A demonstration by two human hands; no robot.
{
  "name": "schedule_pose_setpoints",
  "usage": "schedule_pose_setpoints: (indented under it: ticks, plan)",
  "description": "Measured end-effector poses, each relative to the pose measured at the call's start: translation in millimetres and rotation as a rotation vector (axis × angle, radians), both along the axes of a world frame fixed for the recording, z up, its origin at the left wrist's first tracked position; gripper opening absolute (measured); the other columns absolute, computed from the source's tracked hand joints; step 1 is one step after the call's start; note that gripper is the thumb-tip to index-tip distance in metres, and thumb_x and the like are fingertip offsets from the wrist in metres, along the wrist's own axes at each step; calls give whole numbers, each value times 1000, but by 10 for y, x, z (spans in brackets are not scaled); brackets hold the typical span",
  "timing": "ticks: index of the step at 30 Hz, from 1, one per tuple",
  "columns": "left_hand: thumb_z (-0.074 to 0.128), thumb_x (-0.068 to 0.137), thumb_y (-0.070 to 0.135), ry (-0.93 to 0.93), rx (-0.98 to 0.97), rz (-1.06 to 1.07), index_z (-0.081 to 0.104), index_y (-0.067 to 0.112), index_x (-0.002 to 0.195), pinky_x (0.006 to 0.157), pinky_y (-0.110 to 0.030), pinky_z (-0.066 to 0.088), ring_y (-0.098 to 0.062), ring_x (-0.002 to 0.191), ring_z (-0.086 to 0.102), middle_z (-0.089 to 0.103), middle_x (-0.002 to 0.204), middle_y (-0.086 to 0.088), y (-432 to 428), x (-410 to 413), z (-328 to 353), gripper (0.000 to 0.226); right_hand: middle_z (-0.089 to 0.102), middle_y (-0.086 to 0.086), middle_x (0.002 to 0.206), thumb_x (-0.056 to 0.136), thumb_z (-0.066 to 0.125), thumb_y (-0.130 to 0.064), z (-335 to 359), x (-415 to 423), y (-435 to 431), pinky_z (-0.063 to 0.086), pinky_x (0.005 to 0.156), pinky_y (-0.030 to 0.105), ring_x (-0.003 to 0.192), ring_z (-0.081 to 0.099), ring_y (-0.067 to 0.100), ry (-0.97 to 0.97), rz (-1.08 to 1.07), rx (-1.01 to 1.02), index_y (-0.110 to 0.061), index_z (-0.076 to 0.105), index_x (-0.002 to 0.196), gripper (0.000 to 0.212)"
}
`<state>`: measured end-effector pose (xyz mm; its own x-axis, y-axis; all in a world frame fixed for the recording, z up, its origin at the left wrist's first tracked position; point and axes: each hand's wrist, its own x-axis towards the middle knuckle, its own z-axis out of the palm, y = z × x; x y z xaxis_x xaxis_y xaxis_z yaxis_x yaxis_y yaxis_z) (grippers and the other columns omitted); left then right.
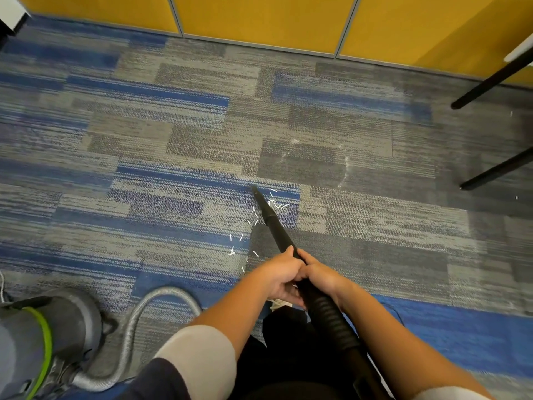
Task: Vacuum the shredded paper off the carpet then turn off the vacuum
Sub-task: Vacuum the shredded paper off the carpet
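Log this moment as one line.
left hand: holds wand | right hand: holds wand | nozzle: among paper shreds on carpet | vacuum: at left

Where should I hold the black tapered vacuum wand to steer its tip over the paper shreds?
Grip the black tapered wand at its thick rear end, just ahead of the ribbed black hose, from above and behind. It slopes down and away to a narrow tip, so a rear grip steers it. The left hand and right hand wrap it there.

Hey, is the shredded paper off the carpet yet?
No. White paper shreds lie scattered on the carpet on both sides of the black vacuum nozzle, near its tip.
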<state>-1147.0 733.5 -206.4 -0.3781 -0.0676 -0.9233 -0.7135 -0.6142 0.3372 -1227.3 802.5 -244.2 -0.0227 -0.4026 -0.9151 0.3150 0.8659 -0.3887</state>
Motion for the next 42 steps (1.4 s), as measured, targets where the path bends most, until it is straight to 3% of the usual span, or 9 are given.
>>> schedule_pose_setpoints:
  ticks: [4,7,13,18,22,26,33,42]
  plan:
    - [32,98,10,-2,20,-34,1,33,151,45,-34,54,-21,58,58,51,92,-9,72,-82,-13,65,56,17,103,84,43,4,59,-58,100,47,45,27,58,57,23,13,-21,-5,-31,15,149,80]
    - [32,100,13,-2,38,-85,-2,33,151,45,-34,54,-23,60,59,53,92,-11,164,-147,-19,64,57,15,92,85,41,5,90,-94,211,45,39,24,46,58,18,18,-63,-10,-29,17,150,77]
    - [30,100,10,28,23,-129,-2,30,151,38,-32,51,-18,51,55,49,86,-8,306,-167,-5,64,60,18,91,85,40,6,124,-59,390,45,40,24,52,56,23,10,-145,2,-30,19,148,76]
    - [31,99,9,9,29,-131,-1,30,151,40,-34,52,-22,61,57,51,91,-11,305,-79,-37,65,58,20,95,78,48,2,62,40,396,48,58,35,64,57,28,25,-138,15,-32,20,148,83]
    - [30,101,15,-8,24,-101,-2,31,151,43,-34,53,-21,59,56,52,89,-11,304,40,-82,61,59,15,90,83,43,5,100,147,364,47,58,31,63,57,24,32,-105,2,-28,19,150,78]
    - [28,103,20,-16,32,-74,1,28,151,42,-36,53,-23,60,57,53,92,-14,287,155,-97,56,57,17,108,85,43,5,144,236,314,48,66,33,73,58,24,10,-75,-14,-26,17,150,77]
    - [28,102,20,-37,17,-71,3,24,151,37,-36,51,-22,57,52,49,100,-15,377,187,-167,55,59,17,76,81,39,9,51,307,428,46,51,28,52,55,24,-3,-118,-12,-27,21,149,79]
    - [32,100,13,-12,16,-174,-5,29,151,37,-34,50,-23,57,52,53,98,-17,575,129,-155,65,60,17,81,83,37,8,126,306,679,46,43,26,50,56,23,1,-207,6,-31,23,148,77]
